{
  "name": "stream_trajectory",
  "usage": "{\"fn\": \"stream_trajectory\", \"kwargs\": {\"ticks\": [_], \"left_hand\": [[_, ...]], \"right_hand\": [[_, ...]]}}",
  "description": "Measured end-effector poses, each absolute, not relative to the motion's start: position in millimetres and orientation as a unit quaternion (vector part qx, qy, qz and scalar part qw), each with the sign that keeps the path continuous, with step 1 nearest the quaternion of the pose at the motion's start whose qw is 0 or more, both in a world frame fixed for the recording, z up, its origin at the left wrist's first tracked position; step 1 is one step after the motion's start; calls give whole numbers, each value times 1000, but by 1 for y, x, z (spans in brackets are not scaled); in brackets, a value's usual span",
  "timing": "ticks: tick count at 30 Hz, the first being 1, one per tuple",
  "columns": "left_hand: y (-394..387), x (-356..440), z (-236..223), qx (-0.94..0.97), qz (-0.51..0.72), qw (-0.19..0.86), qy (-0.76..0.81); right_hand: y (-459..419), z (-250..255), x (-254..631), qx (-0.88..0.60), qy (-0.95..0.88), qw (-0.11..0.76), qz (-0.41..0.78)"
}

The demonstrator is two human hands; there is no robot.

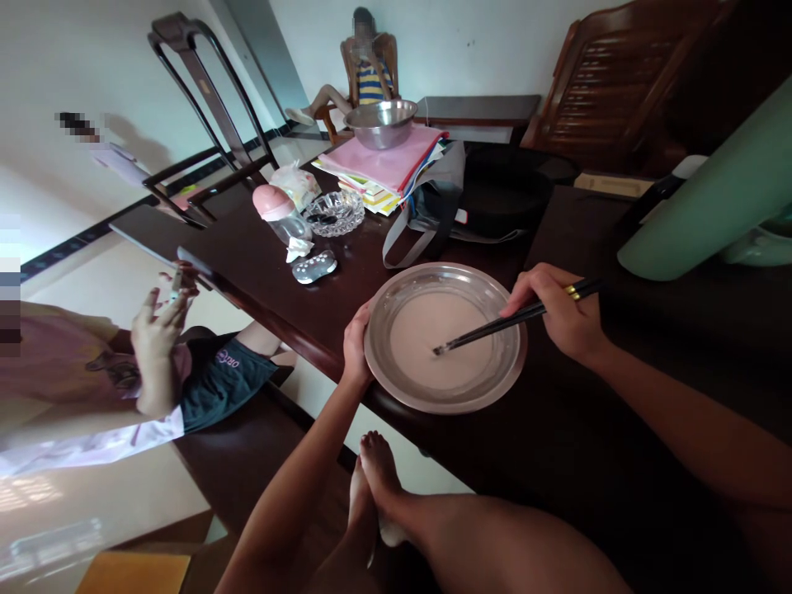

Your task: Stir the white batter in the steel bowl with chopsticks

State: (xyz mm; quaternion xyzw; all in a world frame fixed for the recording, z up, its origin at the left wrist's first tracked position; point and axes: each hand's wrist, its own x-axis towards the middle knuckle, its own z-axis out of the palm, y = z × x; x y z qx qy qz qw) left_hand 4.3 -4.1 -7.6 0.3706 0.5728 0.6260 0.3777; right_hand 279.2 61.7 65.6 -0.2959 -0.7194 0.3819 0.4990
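Observation:
On the dark table's edge sits a wide steel bowl [379, 351] holding a pale pinkish-beige liquid [426, 326]. Against its left side, my left hand [357, 342] grips the rim, the thumb side on the metal and the other fingers partly hidden. My right hand [566, 318] is closed around a pair of black chopsticks [486, 332] with gold bands near the top. They slant down to the left over the right rim, and their tips are in the liquid near the middle of the bowl.
Beyond the bowl are a dark spotted object [314, 267], a glass ashtray [346, 216], a pink-topped bottle [272, 202], a grey bag [442, 219] and papers under another steel bowl [380, 128]. A green cylinder [699, 198] stands right. A person [154, 355] sits left, another [371, 82] behind.

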Motion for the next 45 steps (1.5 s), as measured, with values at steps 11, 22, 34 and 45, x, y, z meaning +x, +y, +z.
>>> {"fn": "stream_trajectory", "kwargs": {"ticks": [11, 22, 34, 45], "left_hand": [[-5, 6, -6, 368, 631, 379, 568], [-4, 5, -7, 360, 636, 379, 568], [-4, 3, -8, 367, 640, 369, 565], [-3, 3, -9, 367, 640, 384, 555]], "right_hand": [[60, 65, 279, -296, -729, 495, 369], [61, 65, 278, -295, -745, 486, 349], [60, 65, 278, -274, -760, 473, 352], [60, 65, 278, -256, -774, 466, 344]]}}
